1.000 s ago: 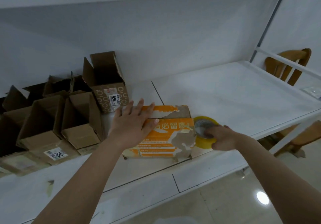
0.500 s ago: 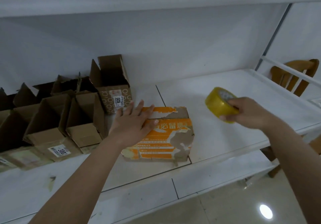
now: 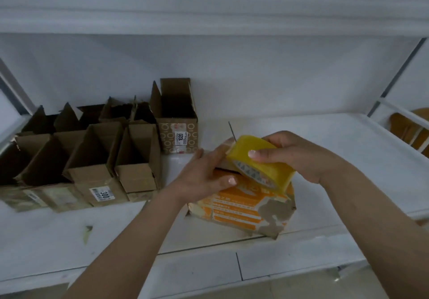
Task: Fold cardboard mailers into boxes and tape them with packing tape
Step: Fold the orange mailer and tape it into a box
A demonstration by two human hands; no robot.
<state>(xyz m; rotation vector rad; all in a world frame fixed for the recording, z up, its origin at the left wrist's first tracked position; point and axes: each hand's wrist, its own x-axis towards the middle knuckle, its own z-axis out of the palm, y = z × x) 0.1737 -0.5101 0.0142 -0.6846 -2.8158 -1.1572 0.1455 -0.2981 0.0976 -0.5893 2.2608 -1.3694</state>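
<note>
An orange printed cardboard box [image 3: 241, 210] with torn patches lies closed on the white shelf [image 3: 348, 159]. Just above its top, my right hand [image 3: 294, 157] grips a yellow roll of packing tape [image 3: 262, 166], thumb across the outer face. My left hand [image 3: 202, 175] lies over the box's top left part with fingers fairly straight, their tips touching the roll's left edge. The hands and the roll hide most of the box's top.
Several brown cardboard boxes [image 3: 92, 159] stand open-topped in rows at the left. One with a 1020 label [image 3: 178, 124] stands by the back wall. An upper shelf [image 3: 209, 8] hangs overhead. A wooden chair [image 3: 415, 131] shows at the right.
My right hand lifted the tape roll from the shelf beside the box and brought it over the box top. My left hand shifted from flat on the box towards the roll.
</note>
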